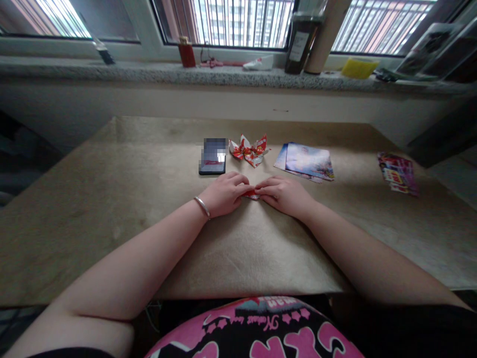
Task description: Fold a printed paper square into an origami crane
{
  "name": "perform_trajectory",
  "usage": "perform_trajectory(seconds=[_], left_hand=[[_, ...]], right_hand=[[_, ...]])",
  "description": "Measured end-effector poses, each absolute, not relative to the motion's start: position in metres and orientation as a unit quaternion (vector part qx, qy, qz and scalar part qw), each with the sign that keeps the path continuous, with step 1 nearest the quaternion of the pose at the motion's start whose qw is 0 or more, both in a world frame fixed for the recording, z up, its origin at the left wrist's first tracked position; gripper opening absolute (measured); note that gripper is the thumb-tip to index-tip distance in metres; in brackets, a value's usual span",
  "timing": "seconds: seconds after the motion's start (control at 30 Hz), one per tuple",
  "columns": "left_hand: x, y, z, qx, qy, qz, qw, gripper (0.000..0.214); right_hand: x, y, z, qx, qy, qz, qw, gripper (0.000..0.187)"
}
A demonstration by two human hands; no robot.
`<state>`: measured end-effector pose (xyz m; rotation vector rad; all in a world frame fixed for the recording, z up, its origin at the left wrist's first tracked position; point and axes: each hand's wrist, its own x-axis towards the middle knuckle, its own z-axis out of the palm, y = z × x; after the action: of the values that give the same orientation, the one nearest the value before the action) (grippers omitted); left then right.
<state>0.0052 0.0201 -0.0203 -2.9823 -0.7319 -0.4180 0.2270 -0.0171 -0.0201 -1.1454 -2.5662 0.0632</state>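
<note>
A small red folded paper piece (252,195) lies on the beige table cover (112,199), pinched between both hands. My left hand (224,193), with a silver bangle on the wrist, has its fingers curled onto the left end of the paper. My right hand (285,194) presses its closed fingers on the right end. Just beyond the hands sit folded red-and-white paper figures (249,149).
A dark phone (213,156) lies left of the paper figures. A stack of blue printed sheets (306,161) is to the right, and more colourful sheets (398,172) lie near the table's right edge. Bottles, a jar and a yellow sponge stand on the window sill (223,74).
</note>
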Motion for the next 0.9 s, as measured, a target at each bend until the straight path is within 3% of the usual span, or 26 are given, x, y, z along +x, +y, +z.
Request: perform_trajectory(seconds=[0.13, 0.47, 0.9], left_hand=[[0.0096, 0.0152, -0.0166, -0.963, -0.226, -0.134, 0.056, 0.021], [0.0144, 0.0125, -0.0182, -0.963, -0.223, -0.09, 0.119, 0.02], [0.0142, 0.0098, -0.0168, -0.959, -0.24, -0.088, 0.126, 0.017]], right_hand=[[0.2262, -0.0166, -0.0198, -0.402, -0.901, 0.015, 0.159, 0.026], [0.2226, -0.0175, -0.0157, -0.394, -0.907, -0.008, 0.151, 0.028], [0.2206, -0.0173, -0.02, -0.387, -0.906, -0.003, 0.173, 0.025]])
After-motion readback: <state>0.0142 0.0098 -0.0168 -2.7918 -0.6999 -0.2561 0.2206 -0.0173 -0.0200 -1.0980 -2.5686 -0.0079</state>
